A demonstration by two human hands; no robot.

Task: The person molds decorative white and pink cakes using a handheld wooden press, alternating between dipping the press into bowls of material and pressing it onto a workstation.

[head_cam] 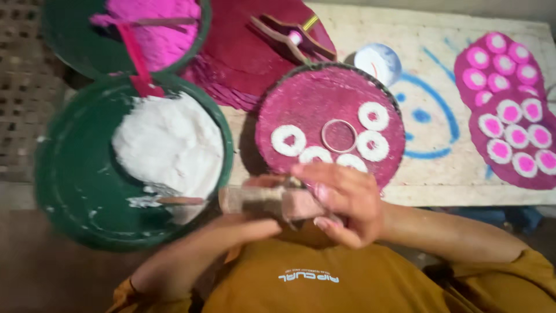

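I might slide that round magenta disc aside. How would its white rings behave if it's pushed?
The white rings look like loose powder, so they would probably smear or scatter. The thin hoop lying among them may slide. The disc itself looks flat and stiff, unlikely to tip.

Matt, rough magenta round board (pixel 330 95); glossy thin metal ring (pixel 339 135); powdery white heap (pixel 168 145) in smooth green basin (pixel 69 185); worn wooden block (pixel 272 202).

Single head cam, steep downward view, close over hands and worktable (pixel 440 174), no 2nd view.
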